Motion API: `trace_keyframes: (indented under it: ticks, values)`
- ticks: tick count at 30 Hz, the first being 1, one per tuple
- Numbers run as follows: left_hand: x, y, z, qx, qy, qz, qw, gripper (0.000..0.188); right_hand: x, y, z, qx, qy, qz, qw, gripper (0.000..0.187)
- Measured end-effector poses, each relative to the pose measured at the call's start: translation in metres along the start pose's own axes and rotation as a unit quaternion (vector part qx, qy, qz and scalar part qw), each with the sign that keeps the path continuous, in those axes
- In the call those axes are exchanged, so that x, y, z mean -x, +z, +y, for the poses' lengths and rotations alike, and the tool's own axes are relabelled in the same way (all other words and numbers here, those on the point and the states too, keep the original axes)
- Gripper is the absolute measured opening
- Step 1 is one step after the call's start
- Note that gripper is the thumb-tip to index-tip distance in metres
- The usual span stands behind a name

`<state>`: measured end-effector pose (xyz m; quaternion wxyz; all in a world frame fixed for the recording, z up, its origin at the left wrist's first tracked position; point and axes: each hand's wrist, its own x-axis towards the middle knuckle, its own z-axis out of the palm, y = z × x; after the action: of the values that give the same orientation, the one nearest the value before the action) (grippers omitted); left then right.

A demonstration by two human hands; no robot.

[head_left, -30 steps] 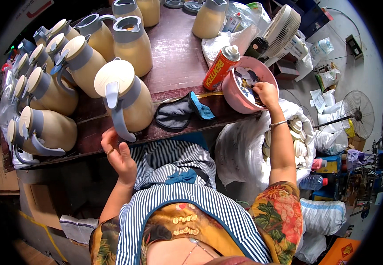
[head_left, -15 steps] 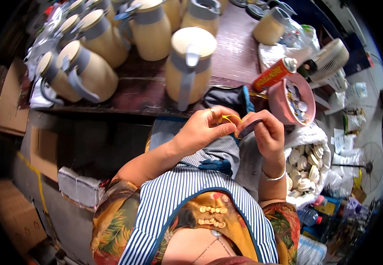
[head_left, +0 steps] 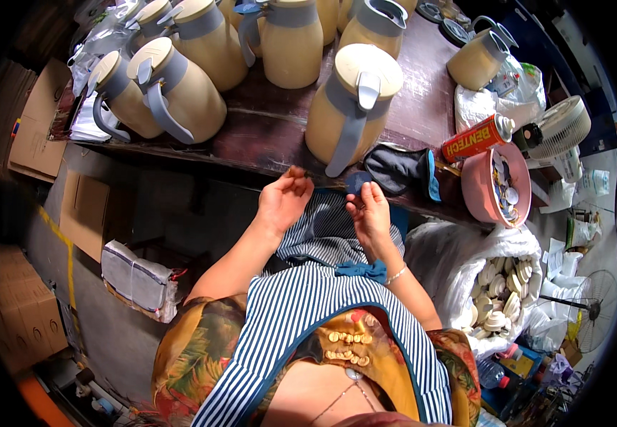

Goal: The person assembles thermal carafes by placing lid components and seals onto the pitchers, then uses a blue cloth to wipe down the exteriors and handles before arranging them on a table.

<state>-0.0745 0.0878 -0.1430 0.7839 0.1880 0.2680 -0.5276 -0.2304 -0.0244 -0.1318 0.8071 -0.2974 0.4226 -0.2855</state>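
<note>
My right hand (head_left: 370,213) pinches a dark blue round tag (head_left: 357,183) between thumb and fingertips, just below the table's front edge. My left hand (head_left: 285,199) is raised to its left, apart from the tag. Its fingers are bent together, and whatever small thing they may hold cannot be made out. Just beyond the tag stands a cream jug (head_left: 337,121) with a grey collar and a grey handle turned toward me. To the right of this jug, a dark cloth pouch (head_left: 397,171) with a blue edge lies at the table's front edge.
Several more cream jugs (head_left: 290,50) stand on the dark red table (head_left: 258,117). At right are a red can (head_left: 475,139), a pink tub (head_left: 475,181) of small parts and a white fan (head_left: 564,121). Below them sits a white sack (head_left: 450,249) of cream lids (head_left: 497,299).
My hands have moved apart, the left one away to the left. The yellow cord between them no longer shows. The tag stays in my right hand. The whole view has shifted.
</note>
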Motion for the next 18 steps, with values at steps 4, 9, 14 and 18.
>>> trace_keyframes:
  ticks: [4,9,14,18]
  values:
    - [-0.006,0.071,-0.005,-0.063,0.170,-0.312,0.933,0.017,-0.006,0.038,-0.042,-0.012,-0.335,-0.102,0.937,0.016]
    - [0.017,0.126,-0.008,-0.520,0.549,-0.404,0.514,0.030,0.006,0.070,-0.108,0.323,-0.680,-0.144,0.643,0.021]
    - [0.050,0.143,0.005,-0.627,0.510,-0.381,0.449,0.023,0.001,0.089,-0.129,0.256,-0.695,-0.139,0.657,0.058]
    - [0.081,0.192,0.045,-0.737,0.522,-0.378,0.204,0.024,-0.009,0.092,-0.133,0.509,-0.681,-0.190,0.491,0.069]
